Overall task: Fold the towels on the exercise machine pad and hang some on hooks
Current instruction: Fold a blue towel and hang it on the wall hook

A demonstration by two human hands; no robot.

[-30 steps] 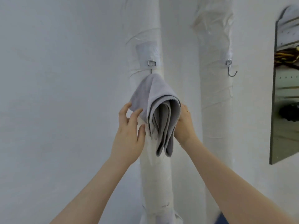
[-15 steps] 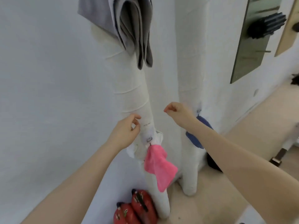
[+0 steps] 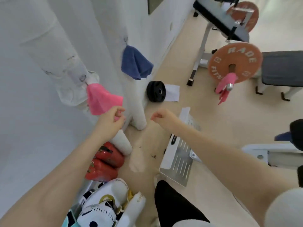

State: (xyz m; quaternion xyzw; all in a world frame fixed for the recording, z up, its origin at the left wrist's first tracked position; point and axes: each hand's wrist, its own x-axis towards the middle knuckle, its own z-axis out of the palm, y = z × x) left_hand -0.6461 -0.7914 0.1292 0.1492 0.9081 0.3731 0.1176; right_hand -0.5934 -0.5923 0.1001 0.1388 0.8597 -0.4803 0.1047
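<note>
Towels hang on 2 small metal hooks [image 3: 83, 78]: pink cloth towel [image 3: 101, 100], blue cloth towel [image 3: 135, 63]. Left hand [image 3: 111, 119] and right hand [image 3: 161, 116] are curled, holding nothing.

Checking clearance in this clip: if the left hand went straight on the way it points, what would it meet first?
Most likely the pink towel: the left hand sits just under its lower edge. Depth is unclear; the white wrapped post stands behind.

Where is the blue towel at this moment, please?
In the head view the blue towel hangs upper left of centre on the right white pipe, above the black weight plate and up-right of the pink towel.
</note>
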